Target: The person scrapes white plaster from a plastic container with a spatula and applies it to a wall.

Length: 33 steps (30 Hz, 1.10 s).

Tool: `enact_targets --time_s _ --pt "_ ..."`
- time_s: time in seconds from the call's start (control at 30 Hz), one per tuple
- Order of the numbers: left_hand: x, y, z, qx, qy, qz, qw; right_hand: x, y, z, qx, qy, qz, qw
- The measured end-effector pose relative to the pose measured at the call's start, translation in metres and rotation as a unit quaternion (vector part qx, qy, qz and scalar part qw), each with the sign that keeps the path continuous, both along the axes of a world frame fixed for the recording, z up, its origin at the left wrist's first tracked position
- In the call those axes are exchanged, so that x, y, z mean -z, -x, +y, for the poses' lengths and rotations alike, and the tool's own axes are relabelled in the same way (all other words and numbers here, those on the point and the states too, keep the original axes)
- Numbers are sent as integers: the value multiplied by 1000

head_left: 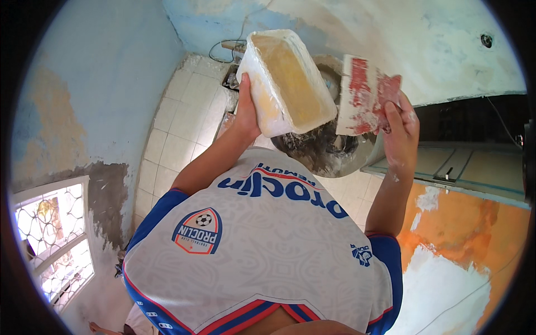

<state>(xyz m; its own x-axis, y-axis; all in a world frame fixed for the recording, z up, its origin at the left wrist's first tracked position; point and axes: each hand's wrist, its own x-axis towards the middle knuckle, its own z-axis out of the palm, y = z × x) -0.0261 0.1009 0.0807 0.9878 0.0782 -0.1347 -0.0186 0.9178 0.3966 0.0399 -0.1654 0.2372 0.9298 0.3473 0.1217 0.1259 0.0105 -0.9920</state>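
Observation:
My left hand point(245, 109) grips the side of a rectangular tub point(286, 78), crusted white outside with a smeared yellowish inside. My right hand point(401, 125) holds a flat spreader point(357, 92), red under patches of pale, whitish material, just right of the tub. Both are raised over a dark, stained round container point(312, 156), whose top is partly hidden behind them.
Pale tiles point(173, 117) lie below, with cables point(220, 53) by the blue wall point(111, 67). A grilled window point(53, 234) is at left, a dark recessed opening point(458, 123) at right above an orange patched wall point(458, 223). Another person's arm point(100, 328) shows at lower left.

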Motion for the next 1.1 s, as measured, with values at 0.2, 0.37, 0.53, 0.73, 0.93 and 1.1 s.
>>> enact_targets --time_s 0.2,0.37,0.53,0.73,0.93,1.1 --pt "-6 -6 0 12 8 -2 1000 12 1 33 -15 32 108 994" --pt "-4 -9 -1 -13 -2 -6 1000 19 5 32 -29 100 137 985" --pt "-5 -8 1 -30 -6 -7 1000 10 18 36 -4 136 165 977" --pt "-5 -11 1 -47 -19 -17 999 6 23 20 -19 161 188 969" --pt "4 -16 1 -40 -46 -18 998 14 25 2 -10 140 217 966" --pt "12 -19 -1 -43 -49 6 998 16 25 -13 -19 99 231 968"
